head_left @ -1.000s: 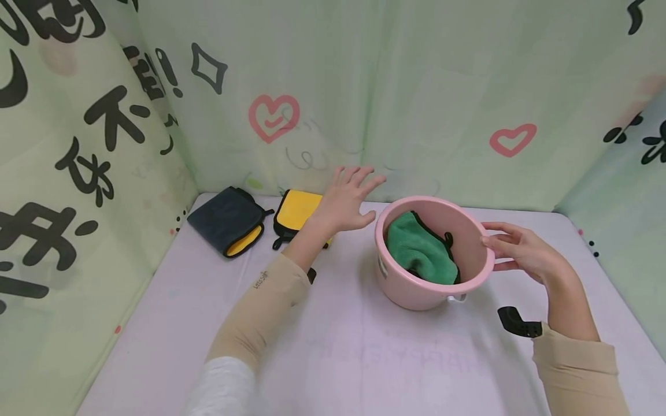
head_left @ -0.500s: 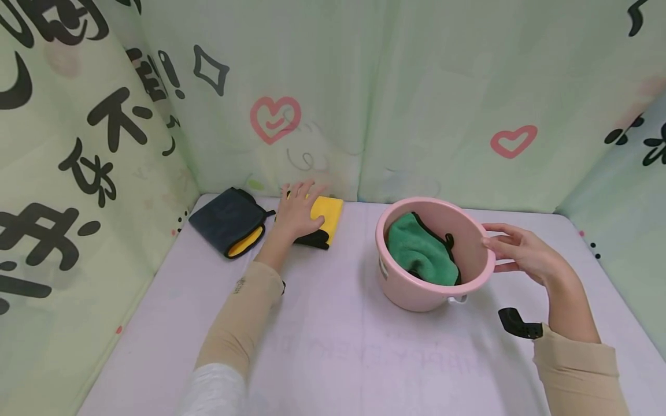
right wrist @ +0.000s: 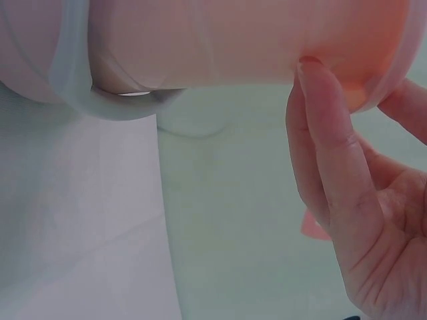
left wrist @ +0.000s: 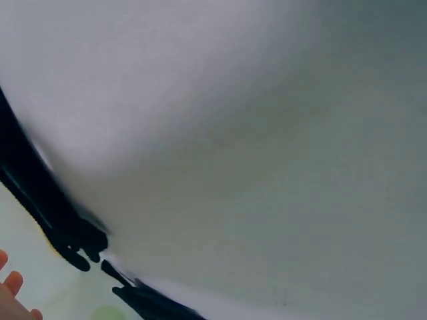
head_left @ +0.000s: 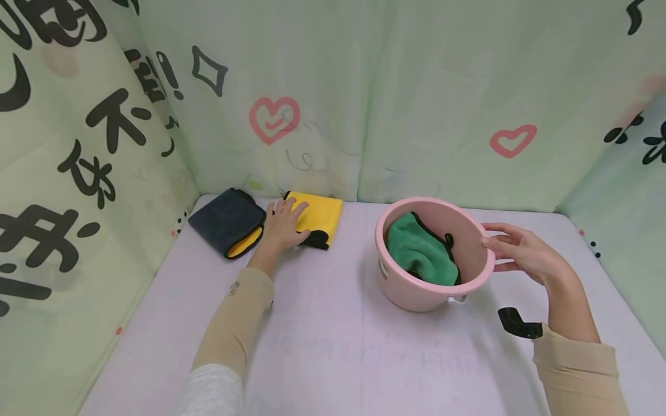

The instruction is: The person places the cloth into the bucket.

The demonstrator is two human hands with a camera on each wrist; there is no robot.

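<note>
My left hand [head_left: 281, 228] reaches over the left part of a folded yellow cloth [head_left: 321, 215] with black edging, its fingers spread. Whether it touches the cloth I cannot tell. A folded dark navy cloth [head_left: 225, 221] with a yellow inside lies just left of that hand. In the left wrist view only some fingertips [left wrist: 13, 283] show, beside dark cloth edges. My right hand [head_left: 531, 251] holds the rim of a pink bucket [head_left: 411, 296], thumb at the rim and fingers along the outer wall. Inside the bucket lies a crumpled green cloth [head_left: 424, 251] with black trim.
Everything stands on a table with a pale lilac cover [head_left: 333, 346]. Green printed curtains [head_left: 437, 86] enclose it at the back and both sides. The bucket's light handle [right wrist: 113, 107] hangs against its side in the right wrist view.
My left hand has moved left and slightly down, away from beside the bucket to the yellow cloth. The right hand and the bucket stay in place.
</note>
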